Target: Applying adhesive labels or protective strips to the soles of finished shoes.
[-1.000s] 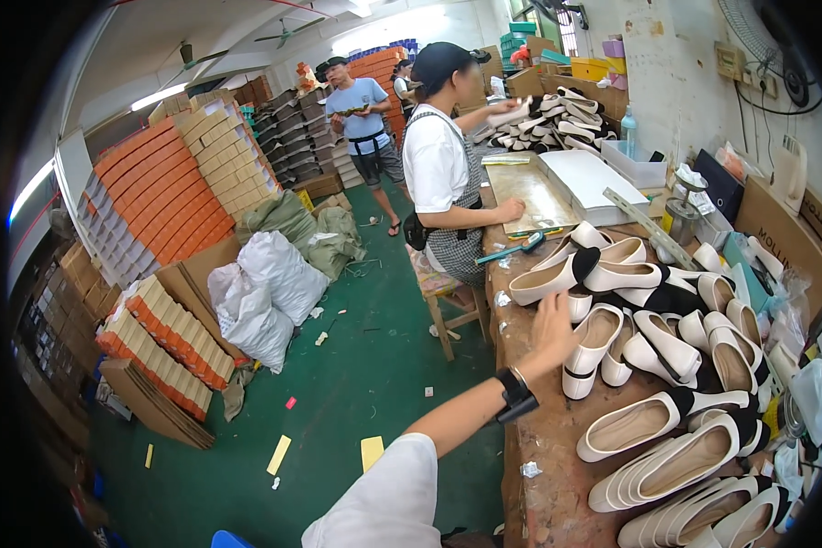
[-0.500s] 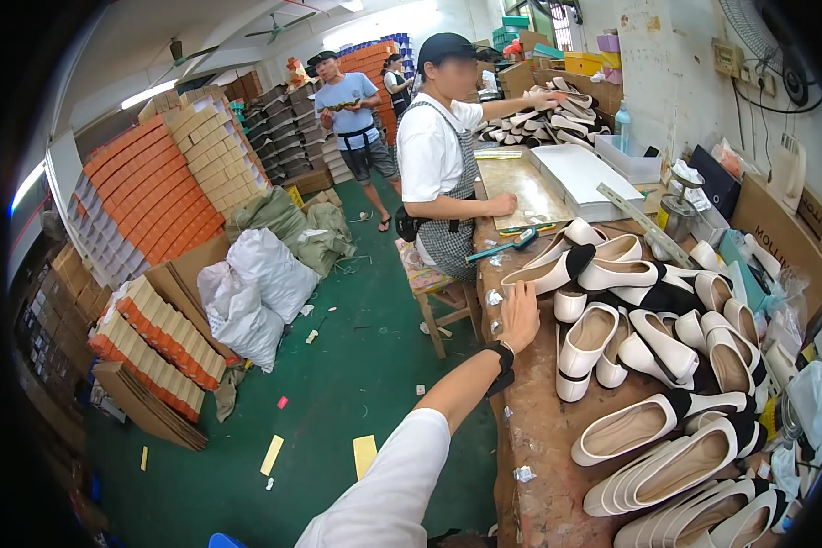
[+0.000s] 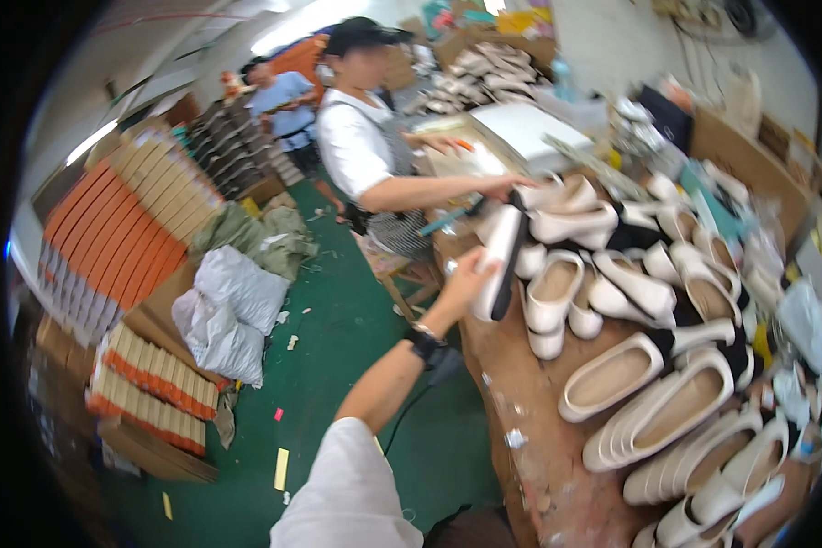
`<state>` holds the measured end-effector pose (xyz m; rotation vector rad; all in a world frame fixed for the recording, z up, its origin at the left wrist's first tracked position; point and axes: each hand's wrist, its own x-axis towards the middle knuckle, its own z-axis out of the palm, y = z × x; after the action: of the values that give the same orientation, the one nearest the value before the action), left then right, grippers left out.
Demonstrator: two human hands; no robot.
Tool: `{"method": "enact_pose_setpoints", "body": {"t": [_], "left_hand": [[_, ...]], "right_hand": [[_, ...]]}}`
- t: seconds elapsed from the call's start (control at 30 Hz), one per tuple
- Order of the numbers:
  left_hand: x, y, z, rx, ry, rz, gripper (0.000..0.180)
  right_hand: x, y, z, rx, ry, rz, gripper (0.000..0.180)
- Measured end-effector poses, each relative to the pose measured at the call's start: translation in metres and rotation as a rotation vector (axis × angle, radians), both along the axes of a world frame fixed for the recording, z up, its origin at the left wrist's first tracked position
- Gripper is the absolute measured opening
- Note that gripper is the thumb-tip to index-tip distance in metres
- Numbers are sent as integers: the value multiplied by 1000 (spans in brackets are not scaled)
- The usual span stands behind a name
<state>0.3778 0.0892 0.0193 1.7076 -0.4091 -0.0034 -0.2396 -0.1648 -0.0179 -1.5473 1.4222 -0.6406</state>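
One green floor (image 3: pixel 338 329): runs from the centre down to the lower left of the frame.
Box stacks (image 3: pixel 110 228): orange, tan and grey, rising through the upper left.
Workbench (image 3: pixel 530 393): brown and worn, stretching from upper centre to the bottom edge, right of the middle.
Nearer co-worker (image 3: pixel 347 155): upper centre, beside the bench, in a dark cap, white short sleeves and checked apron.
Farther person (image 3: pixel 288 105): upper left of centre, in a light blue top.
White sacks (image 3: pixel 237 301): left of centre, on the floor, bulging.
Pale shoes (image 3: pixel 580 224): crowded over the bench at the right, with nested rows at lower right.
Held shoe (image 3: pixel 498 251): just right of centre, steeply tilted at the bench's left edge, cream with a dark strip along its right side.
Left hand (image 3: pixel 466 283): near the centre, fingers curled closed on the lower part of the held shoe.
Co-worker's hand (image 3: pixel 507 185): at the held shoe's upper end; blur hides whether they touch.
Right hand: not clearly made out; I cannot tell how far open it is or what it holds.
Black wristband (image 3: pixel 425 345): around the left wrist.
Yellow strip (image 3: pixel 280 468): on the floor, lower left.
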Motion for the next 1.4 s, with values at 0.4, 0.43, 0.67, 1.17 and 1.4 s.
{"method": "enact_pose_setpoints", "body": {"t": [0.4, 0.43, 0.67, 1.17, 1.4], "left_hand": [[-80, 5, 32, -696, 518, -483, 47], [-83, 4, 33, -664, 493, -458, 48], [-83, -15, 52, -559, 343, -394, 46], [-73, -123, 67, 471, -578, -448, 50], [-180, -79, 29, 712, -590, -427, 47]], "right_hand": [[5, -1, -22, -30, 60, -77, 26], [2, -1, -27, -26, 55, -75, 25], [-8, -11, -39, -38, 19, -88, 24], [-17, -18, -53, -115, 58, -17, 33], [-12, -17, -45, 36, 7, -13, 32]]}}
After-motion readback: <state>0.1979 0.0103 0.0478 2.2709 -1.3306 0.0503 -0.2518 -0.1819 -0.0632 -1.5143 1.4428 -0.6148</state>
